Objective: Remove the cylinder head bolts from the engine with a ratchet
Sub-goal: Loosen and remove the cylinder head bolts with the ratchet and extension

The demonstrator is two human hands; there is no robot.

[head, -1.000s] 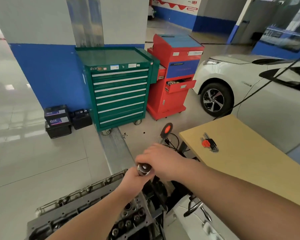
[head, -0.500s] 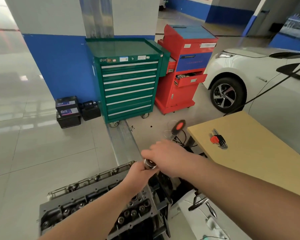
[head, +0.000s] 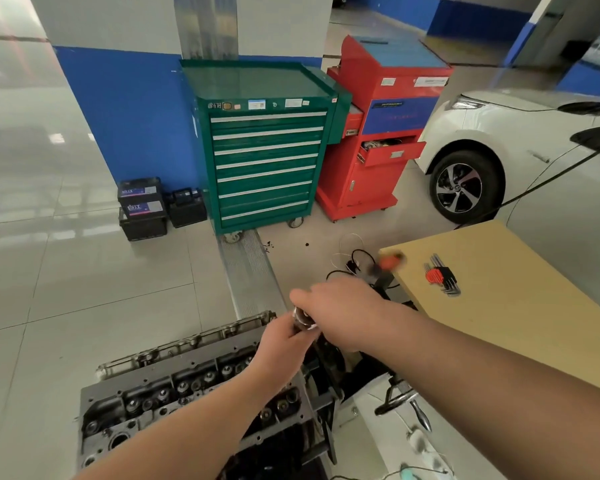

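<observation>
1. A bare cylinder head (head: pixel 187 386) sits low and left of centre on its stand over the tiled floor, its dark valve wells in rows and an empty bolt hole at the near-left corner.
2. The left hand (head: pixel 279 344) reaches over the head's far end, fingers curled round the lower part of a chrome ratchet (head: pixel 302 320) held above the engine.
3. The right hand (head: pixel 340 308) comes in from the right and wraps over the ratchet's top; its orange-tipped handle (head: pixel 390 259), blurred, points toward the wooden table (head: pixel 520 306).
4. A hex key set (head: pixel 442 278) lies on that table.
5. Since half a second ago the handle has swung right, and the green tool cabinet (head: pixel 264 157) sits lower in view.
</observation>
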